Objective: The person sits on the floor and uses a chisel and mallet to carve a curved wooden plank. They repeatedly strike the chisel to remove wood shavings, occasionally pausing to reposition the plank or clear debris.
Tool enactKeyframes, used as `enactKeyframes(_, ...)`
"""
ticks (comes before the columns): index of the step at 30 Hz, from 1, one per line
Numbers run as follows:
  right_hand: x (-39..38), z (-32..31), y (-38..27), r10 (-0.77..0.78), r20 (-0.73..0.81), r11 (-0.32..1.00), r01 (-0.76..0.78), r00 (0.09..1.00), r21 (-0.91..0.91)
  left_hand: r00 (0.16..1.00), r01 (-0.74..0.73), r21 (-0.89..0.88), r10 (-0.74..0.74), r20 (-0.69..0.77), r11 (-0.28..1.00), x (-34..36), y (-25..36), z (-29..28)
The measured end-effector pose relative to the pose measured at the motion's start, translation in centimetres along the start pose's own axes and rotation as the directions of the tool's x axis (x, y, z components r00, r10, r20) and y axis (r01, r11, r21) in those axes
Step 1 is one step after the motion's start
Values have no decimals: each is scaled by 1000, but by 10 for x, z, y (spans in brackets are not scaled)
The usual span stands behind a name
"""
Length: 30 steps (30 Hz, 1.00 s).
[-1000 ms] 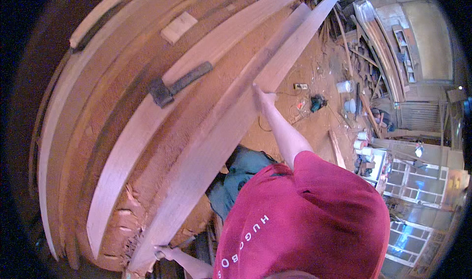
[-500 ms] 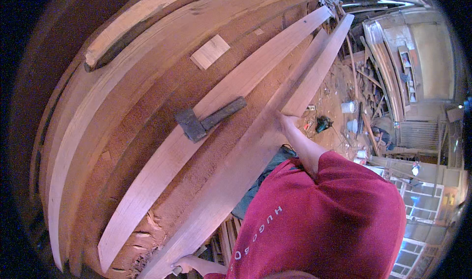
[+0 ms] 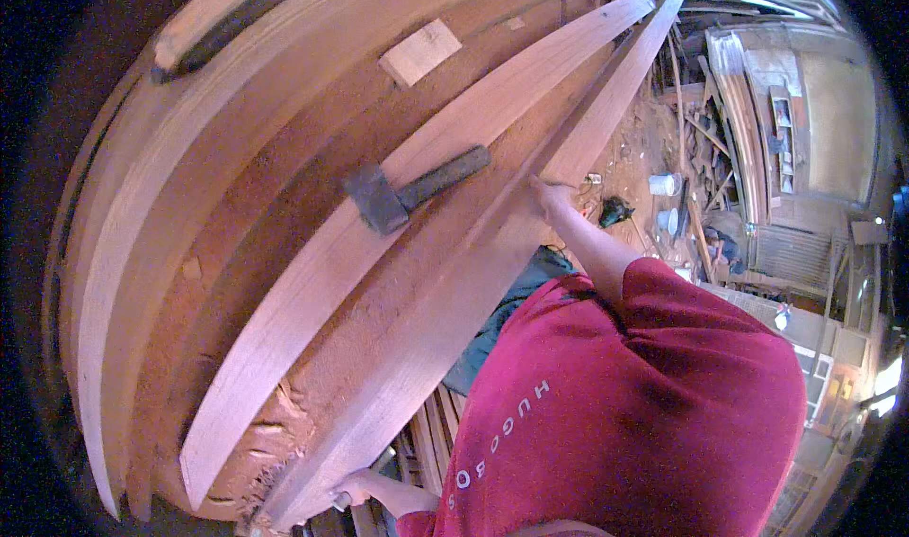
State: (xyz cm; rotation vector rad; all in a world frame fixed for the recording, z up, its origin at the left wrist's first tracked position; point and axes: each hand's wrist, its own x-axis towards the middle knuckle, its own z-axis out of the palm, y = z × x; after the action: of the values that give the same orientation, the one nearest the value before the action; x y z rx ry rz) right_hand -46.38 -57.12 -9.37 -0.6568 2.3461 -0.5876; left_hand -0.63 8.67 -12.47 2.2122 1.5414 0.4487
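My right hand [image 3: 552,199] grips the edge of a long pale wooden plank [image 3: 418,371] along its upper half. My left hand [image 3: 361,487] is closed at the same plank's lower end, beside a small grey object I cannot make out. A second curved plank [image 3: 265,352] lies parallel on the left. Across it rests a dark mallet-like tool [image 3: 379,205] with a short thick handle. A small wood block [image 3: 418,52] sits farther up on the sawdust-covered wood.
Stacked curved timbers [image 3: 123,281] fill the left side. At right are white buckets [image 3: 663,185], a dark green object [image 3: 615,210], scrap wood [image 3: 710,139] and another person [image 3: 721,248], low down by the wood pile. Loose boards [image 3: 436,442] lie beneath me.
The view has shifted, so the planks and tool appear farther right than a second ago, and slightly higher than half a second ago. Both hands stay at similar places on the plank.
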Motion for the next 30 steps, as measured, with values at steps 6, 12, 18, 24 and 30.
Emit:
enactKeyframes(6,-32,19,3,91,49,981,-81,995,-177,995,7,-30,-9,-96,1000,-1,26,-11)
enactKeyframes(12,-6,-15,10,-29,649,990,113,760,-87,999,-29,-47,30,21,998,-26,49,-33)
enactKeyframes(18,-55,-1,-39,-727,202,261,536,656,-803,903,-359,-351,418,104,865,32,6,0)
enactKeyframes(24,-203,3,-128,-610,768,-556,795,-192,-243,946,-275,-64,282,163,959,-11,-4,-86)
enactKeyframes(30,-222,29,-136,-391,920,-556,799,-9,-228,822,-299,43,235,518,953,-111,-159,-213)
